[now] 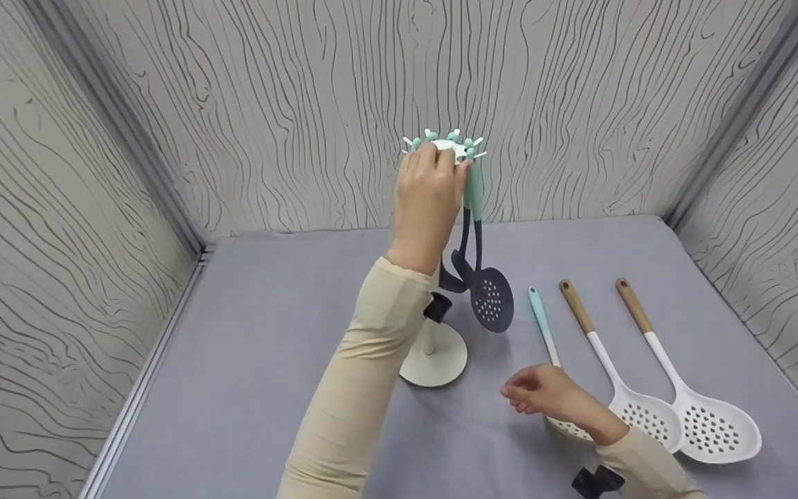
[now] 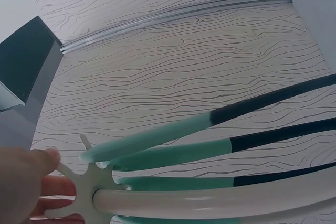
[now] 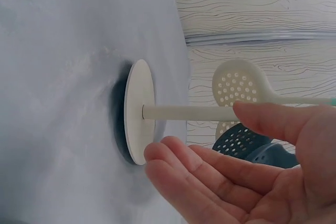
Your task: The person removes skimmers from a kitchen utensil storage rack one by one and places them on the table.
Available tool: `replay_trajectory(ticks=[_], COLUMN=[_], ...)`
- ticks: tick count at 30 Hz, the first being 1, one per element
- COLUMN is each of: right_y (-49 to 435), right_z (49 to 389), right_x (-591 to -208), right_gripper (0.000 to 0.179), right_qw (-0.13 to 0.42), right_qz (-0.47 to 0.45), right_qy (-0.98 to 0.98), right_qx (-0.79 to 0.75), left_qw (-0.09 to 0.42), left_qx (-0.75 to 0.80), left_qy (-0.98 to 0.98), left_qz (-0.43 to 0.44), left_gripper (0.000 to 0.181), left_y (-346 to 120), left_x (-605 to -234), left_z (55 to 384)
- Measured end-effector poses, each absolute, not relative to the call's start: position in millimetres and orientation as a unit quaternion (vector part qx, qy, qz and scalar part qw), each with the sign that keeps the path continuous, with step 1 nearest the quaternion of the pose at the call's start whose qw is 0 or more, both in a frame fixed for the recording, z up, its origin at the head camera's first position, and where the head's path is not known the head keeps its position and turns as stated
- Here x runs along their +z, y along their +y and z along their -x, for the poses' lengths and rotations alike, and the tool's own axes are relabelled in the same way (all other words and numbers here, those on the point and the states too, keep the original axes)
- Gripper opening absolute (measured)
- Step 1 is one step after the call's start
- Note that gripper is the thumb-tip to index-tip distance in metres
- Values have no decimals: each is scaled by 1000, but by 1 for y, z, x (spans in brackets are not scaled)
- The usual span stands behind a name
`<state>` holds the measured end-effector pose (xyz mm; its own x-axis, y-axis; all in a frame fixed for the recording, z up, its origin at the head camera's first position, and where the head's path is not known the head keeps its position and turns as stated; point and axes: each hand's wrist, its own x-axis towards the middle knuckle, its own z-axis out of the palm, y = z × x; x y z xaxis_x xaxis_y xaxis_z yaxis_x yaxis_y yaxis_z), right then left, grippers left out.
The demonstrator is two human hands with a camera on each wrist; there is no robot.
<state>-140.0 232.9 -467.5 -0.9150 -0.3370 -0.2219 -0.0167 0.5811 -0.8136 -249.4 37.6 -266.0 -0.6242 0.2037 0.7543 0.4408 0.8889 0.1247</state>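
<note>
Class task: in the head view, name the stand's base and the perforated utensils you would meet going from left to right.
Stand's round base, dark hanging skimmer, mint-handled white utensil, first wooden-handled white skimmer, second wooden-handled white skimmer.

In the head view, free room around the stand (image 1: 444,369) lies at 6 o'clock, between the left sleeve (image 1: 345,398) and right hand (image 1: 550,396), and at 9 beyond that sleeve. Hanging utensils (image 1: 493,305) block 1 to 2; white-headed skimmers (image 1: 714,430) crowd 4; the left hand (image 1: 429,201) covers 12.
</note>
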Motion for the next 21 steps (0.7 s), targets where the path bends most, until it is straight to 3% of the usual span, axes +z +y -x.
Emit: replay_trajectory(ticks=[7, 21], right_y=[226, 206], right_z=[141, 146], right_x=[-460, -444], right_gripper=[31, 26], right_qw=[158, 43], right_qz=[122, 118], right_qy=[872, 898], right_qx=[-447, -423], left_qw=[412, 475], left_qx=[-196, -222], left_qy=[-863, -821], left_qz=[216, 227], left_gripper=[22, 14], left_y=[30, 18], left_x=[-269, -283], left_z=[248, 233])
